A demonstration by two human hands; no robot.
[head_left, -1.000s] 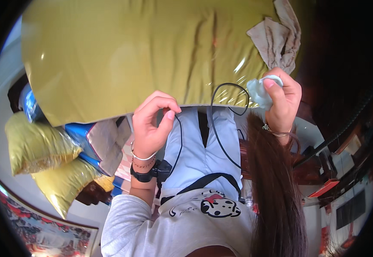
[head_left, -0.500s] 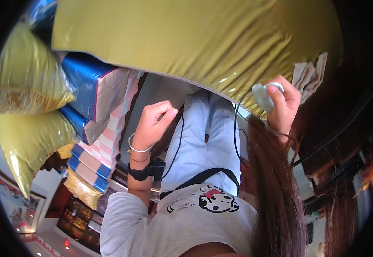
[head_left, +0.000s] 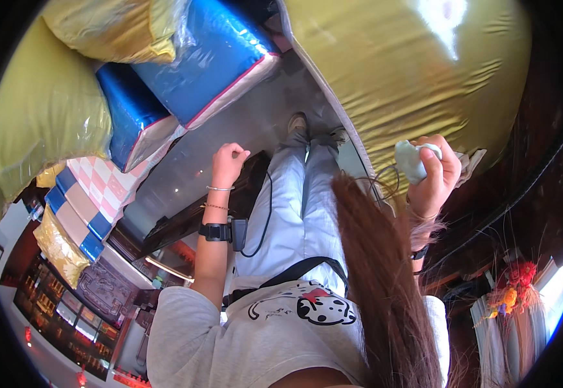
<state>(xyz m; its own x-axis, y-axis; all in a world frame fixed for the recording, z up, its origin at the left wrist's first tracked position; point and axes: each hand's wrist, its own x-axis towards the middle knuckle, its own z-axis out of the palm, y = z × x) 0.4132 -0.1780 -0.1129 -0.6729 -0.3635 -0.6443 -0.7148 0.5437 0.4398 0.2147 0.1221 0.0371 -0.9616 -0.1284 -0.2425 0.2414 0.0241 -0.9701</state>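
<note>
right hand (head_left: 433,174) grasping pale cloth (head_left: 411,161) against gold cushion (head_left: 417,77) | left hand (head_left: 228,161) clenched, holding nothing | blue cushions (head_left: 184,64) plastic-wrapped

A pale blue-green cloth (head_left: 411,161) sits in the right hand (head_left: 433,174), pressed against a shiny gold cushion (head_left: 417,71) just above the grip. Well to the left of the grip lie metallic blue cushions (head_left: 210,61) with white sides and pink piping, a pink-and-white checked cushion (head_left: 104,184) edged blue, and yellow-green cushions (head_left: 42,123). Below the grip: light grey trousers (head_left: 301,200), a white shirt (head_left: 275,323) printed with a black-spotted dog.
</note>
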